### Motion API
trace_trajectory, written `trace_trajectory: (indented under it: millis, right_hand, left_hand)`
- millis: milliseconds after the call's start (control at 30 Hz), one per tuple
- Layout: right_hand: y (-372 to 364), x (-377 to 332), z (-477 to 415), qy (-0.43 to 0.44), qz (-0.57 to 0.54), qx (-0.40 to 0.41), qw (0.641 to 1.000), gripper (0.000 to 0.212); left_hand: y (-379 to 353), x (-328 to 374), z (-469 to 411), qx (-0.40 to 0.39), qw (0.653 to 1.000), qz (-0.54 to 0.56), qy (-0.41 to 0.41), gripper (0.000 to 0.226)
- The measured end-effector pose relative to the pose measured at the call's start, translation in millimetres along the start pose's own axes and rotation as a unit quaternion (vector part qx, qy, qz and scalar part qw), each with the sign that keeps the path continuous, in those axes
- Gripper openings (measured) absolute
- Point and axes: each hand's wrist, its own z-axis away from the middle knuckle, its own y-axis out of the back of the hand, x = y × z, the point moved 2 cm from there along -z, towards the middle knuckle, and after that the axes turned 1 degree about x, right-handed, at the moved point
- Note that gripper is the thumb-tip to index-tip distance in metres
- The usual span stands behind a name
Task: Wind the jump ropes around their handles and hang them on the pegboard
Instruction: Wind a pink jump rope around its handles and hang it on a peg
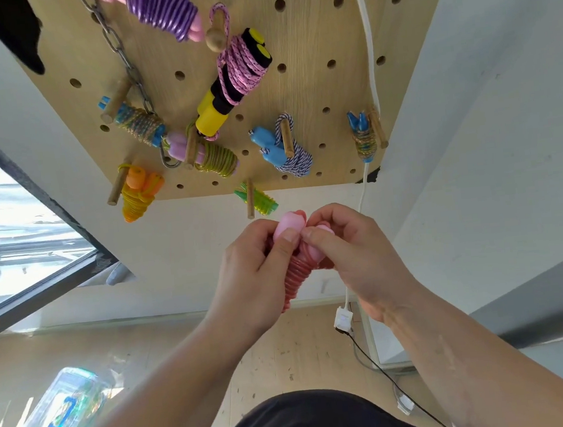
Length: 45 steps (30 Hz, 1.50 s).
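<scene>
The wooden pegboard [316,86] fills the upper middle of the view and is the largest thing here; it hangs on a white wall above a pale floor [169,348]. On the floor at the lower left lies a clear plastic box [62,411] with blue clips. Below the board, in the middle of the view, the left hand [251,274] and the right hand [356,257] meet and hold one pink jump rope [296,274] between them, in the air and well apart from the board. Its red-pink cord is already wound in tight coils around the two pink handles [290,226], which point up toward the board. The fingers [285,247] of the left hand curl around the bundle with the thumb pressed on a handle, and the right thumb and forefinger pinch the top of the bundle just beside it. Several wound ropes hang on the board: a purple rope [160,8] at the top, a pink rope with yellow and black handles [238,69], a white and blue rope with blue handles [288,152], a green rope with lilac handles [214,156], an orange rope [137,192] at the lower left and a small green rope [261,202] at the bottom edge. A metal chain [120,50] and a white cable [369,50] run down the board. Short wooden pegs [287,137] carry the ropes.
</scene>
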Motion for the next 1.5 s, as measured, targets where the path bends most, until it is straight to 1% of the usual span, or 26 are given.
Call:
trace_trajectory:
  millis: [100,200,300,367,467,533,633,700,800,900,1000,1067,1133,1200,1367,1500]
  right_hand:
    - [5,-6,-1,-0.011,0.049,-0.026,0.998,0.007]
    - [9,-11,0,-0.034,0.11,-0.062,0.991,0.01]
    - [12,-16,3,-0.06,0.136,-0.087,0.985,0.012]
    - [15,-21,4,-0.072,0.168,-0.107,0.977,0.013]
    - [18,-26,7,-0.093,0.211,-0.139,0.963,0.021]
    - [18,-30,8,-0.086,0.226,-0.146,0.959,0.024]
    - [14,-33,8,-0.06,0.24,-0.136,0.959,0.025]
    - [9,-33,10,-0.041,0.227,-0.12,0.966,0.025]
    - [1,-29,19,0.012,0.191,-0.048,0.98,0.023]
    - [-7,-21,33,0.039,0.174,0.01,0.984,0.021]
    - [-9,-17,40,0.064,0.114,0.053,0.99,0.024]
    - [-9,-18,40,0.112,0.098,0.067,0.987,0.028]
    - [-12,-19,40,0.177,0.12,0.076,0.974,0.024]
    - [-14,-19,39,0.213,0.109,0.079,0.968,0.021]
    - [-16,-21,30,0.228,0.038,0.048,0.972,0.028]
    - [-14,-24,23,0.224,0.034,0.02,0.974,0.022]
  left_hand:
    - [3,3,0,0.003,0.999,-0.035,-0.026,0.02]
    - [5,2,3,-0.001,0.996,-0.078,-0.044,0.023]
    - [7,1,5,-0.012,0.991,-0.111,-0.068,0.024]
    - [9,0,4,-0.022,0.989,-0.119,-0.081,0.023]
    - [11,1,3,-0.061,0.984,-0.135,-0.101,0.022]
    - [13,5,1,-0.084,0.98,-0.14,-0.118,0.028]
    - [14,7,-1,-0.084,0.982,-0.114,-0.125,0.028]
    - [14,8,-1,-0.087,0.985,-0.093,-0.12,0.028]
    - [15,10,-2,-0.076,0.992,-0.031,-0.099,0.025]
    - [14,11,-3,-0.066,0.993,-0.023,-0.09,0.027]
    - [8,10,-1,-0.065,0.993,-0.015,-0.095,0.03]
    - [3,10,-1,-0.05,0.994,-0.017,-0.101,0.027]
    - [0,12,-3,-0.042,0.994,-0.005,-0.098,0.024]
    - [-1,14,-5,-0.037,0.994,0.002,-0.102,0.026]
    - [-1,13,-6,-0.015,0.994,0.003,-0.111,0.032]
    - [-1,14,-5,0.0,0.995,0.006,-0.103,0.033]
